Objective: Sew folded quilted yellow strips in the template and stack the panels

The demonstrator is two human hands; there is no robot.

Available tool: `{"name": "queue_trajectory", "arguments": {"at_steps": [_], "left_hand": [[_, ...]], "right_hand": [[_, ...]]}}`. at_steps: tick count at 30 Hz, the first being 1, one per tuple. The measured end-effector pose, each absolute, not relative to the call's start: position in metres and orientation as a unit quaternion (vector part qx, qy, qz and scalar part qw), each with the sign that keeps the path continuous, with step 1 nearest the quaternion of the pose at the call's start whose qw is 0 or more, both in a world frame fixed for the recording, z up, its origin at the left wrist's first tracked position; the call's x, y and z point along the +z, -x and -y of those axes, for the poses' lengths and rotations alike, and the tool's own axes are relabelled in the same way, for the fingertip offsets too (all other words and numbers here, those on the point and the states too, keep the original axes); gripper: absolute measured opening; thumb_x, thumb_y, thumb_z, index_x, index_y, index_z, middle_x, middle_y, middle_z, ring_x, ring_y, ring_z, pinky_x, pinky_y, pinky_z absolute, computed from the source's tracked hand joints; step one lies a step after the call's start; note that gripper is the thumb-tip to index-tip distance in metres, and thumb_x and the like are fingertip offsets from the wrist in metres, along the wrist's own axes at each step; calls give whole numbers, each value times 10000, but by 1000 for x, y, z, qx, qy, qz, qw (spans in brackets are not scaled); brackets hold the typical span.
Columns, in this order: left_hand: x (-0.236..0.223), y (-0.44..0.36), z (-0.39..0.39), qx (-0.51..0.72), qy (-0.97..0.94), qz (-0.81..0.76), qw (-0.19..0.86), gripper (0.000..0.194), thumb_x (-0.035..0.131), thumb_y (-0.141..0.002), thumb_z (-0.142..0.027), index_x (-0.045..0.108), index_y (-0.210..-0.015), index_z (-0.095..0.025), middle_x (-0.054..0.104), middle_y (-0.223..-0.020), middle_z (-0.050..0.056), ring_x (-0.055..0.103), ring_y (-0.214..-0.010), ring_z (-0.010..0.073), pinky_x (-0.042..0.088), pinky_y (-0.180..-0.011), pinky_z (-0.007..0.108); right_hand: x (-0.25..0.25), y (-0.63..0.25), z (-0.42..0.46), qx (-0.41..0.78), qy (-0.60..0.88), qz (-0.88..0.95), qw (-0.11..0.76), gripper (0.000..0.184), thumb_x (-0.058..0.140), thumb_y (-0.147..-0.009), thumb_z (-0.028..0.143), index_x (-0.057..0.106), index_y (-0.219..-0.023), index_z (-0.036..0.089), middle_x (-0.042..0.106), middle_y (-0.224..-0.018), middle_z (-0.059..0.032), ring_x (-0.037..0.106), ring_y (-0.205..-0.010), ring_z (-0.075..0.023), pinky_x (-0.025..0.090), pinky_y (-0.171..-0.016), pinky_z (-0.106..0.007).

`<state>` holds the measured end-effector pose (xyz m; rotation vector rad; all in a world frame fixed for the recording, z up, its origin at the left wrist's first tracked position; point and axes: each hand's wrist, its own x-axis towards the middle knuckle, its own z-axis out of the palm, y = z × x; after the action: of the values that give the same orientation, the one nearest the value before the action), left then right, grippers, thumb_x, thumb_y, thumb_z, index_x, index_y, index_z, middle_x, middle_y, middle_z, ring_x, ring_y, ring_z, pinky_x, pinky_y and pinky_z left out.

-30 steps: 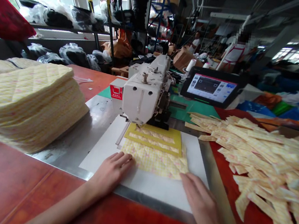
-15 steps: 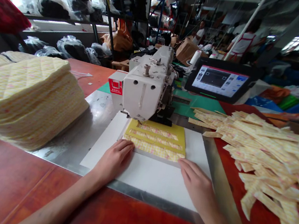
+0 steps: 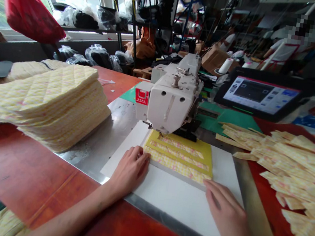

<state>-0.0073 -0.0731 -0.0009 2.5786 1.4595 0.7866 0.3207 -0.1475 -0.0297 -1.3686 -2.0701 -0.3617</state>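
Observation:
A quilted fabric panel (image 3: 175, 166), pale yellow with pink marks, lies under a yellow slotted template (image 3: 183, 152) on a white plate (image 3: 164, 192). Fabric shows through the slots and along the near edge. My left hand (image 3: 131, 168) has its fingers bent and closed on the panel's near left corner. At the near right corner, my right hand (image 3: 226, 203) pinches the edge with its fingertips. The white sewing machine head (image 3: 170, 108) stands over the template's far edge, just beyond both hands.
Left stands a tall stack of quilted pieces (image 3: 66, 112). Cut fabric strips (image 3: 295, 162) are heaped on the right. A lit control screen (image 3: 261, 95) stands behind them. Bagged items fill a shelf (image 3: 99, 32) by the window, and a red bag (image 3: 31, 12) hangs there. Two people are in the background.
The view has swung left, so everything sits further right and slightly lower in the picture. Both hands stay at the same fabric corners, with little visible movement.

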Motion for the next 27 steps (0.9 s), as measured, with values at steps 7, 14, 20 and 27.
{"name": "queue_trajectory", "arguments": {"at_steps": [7,14,20,27], "left_hand": [[1,8,75,268,-840,-467,65,248,498,-1001,-220,654,-1193,-226,540,-1023,95,564,-913,243,530,-836,414],[2,10,72,254,-845,-463,85,274,482,-1023,-246,672,-1220,-237,544,-1004,89,547,-918,237,479,-830,406],[6,12,73,245,-848,-458,110,280,450,-1037,-244,682,-1193,-231,553,-998,85,541,-957,234,430,-876,402],[7,13,73,237,-853,-453,103,303,445,-1045,-273,689,-1224,-270,552,-975,79,519,-935,233,390,-849,393]], "right_hand": [[-30,-320,147,-138,531,765,337,224,538,-993,156,656,-1172,223,738,-1095,-33,715,-987,-199,534,-953,-333],[-28,-323,141,-125,529,769,337,191,548,-998,207,672,-1143,212,713,-963,-55,653,-909,-228,506,-876,-374],[-36,-337,141,-148,531,785,283,226,504,-1004,295,696,-1080,201,701,-945,-79,625,-866,-242,469,-857,-403],[-35,-345,140,-177,511,799,263,248,507,-948,212,751,-987,211,718,-979,-117,652,-883,-278,458,-836,-435]]}}
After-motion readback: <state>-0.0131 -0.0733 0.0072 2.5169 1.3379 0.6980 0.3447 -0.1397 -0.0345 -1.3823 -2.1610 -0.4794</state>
